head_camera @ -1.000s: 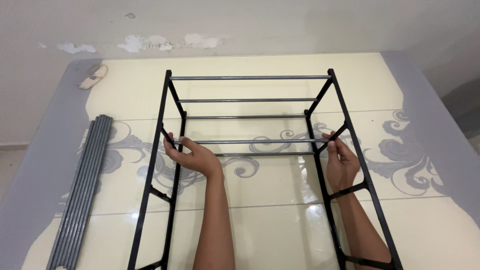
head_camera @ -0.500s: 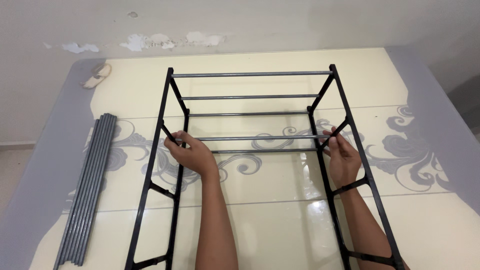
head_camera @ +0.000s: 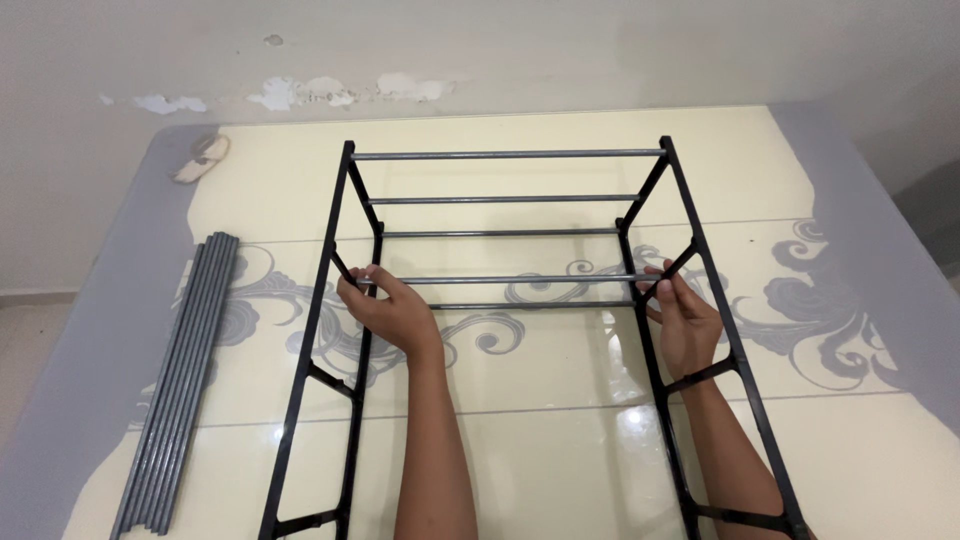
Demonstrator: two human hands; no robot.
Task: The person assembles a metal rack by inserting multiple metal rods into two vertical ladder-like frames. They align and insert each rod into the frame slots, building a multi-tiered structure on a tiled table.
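I see black rack frame (head_camera: pixel 350 200) in centre of frame, on cream table (head_camera: pixel 560 440). Left hand (head_camera: pixel 385 305) pinches left end of grey rod (head_camera: pixel 510 279); right hand (head_camera: pixel 685 315) pinches right end. Spare rod bundle (head_camera: pixel 180 370) lies at left.

Black frame, grey rods, cream tabletop

The rack's side frames (head_camera: pixel 320 330) are black, its crossbars (head_camera: pixel 505 155) grey; the rod bundle (head_camera: pixel 180 375) is grey; the tabletop (head_camera: pixel 560 450) is glossy cream with grey scrollwork and grey edges.

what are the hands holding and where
Both hold one grey metal rod of the black rack frame: left hand at its left end, right hand at its right.
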